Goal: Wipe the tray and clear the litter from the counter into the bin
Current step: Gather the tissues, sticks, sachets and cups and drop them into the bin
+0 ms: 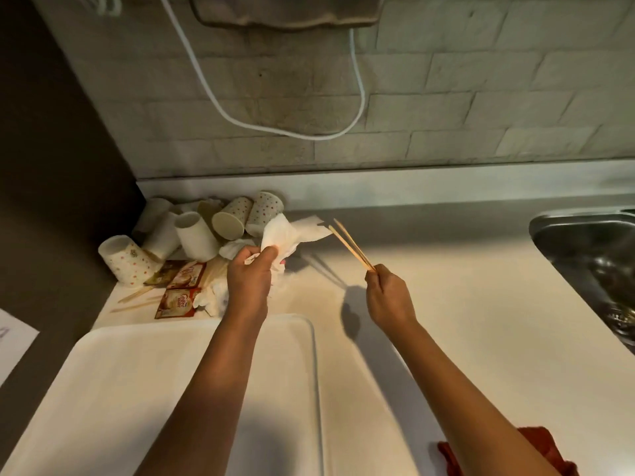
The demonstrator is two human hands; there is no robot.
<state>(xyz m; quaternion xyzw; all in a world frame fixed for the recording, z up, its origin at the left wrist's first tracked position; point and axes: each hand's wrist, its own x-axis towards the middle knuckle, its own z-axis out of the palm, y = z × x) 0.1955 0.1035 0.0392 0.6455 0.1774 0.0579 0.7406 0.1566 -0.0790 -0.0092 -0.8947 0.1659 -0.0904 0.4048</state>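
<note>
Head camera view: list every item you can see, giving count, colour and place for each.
paper cups: about eight, white, some dotted, tipped in the back left corner
creamer sachets: at least two, red and cream, in front of the cups
loose stir sticks: a few, pale wood, left of the sachets
crumpled tissues: white, beside the sachets
tray: one, white, near left
counter: one, cream
sink: one, steel, right
red cloth: one, near right edge
cable: one, white, on the brick wall
left hand: grips a white tissue
right hand: grips held stir sticks, pale wood
</note>
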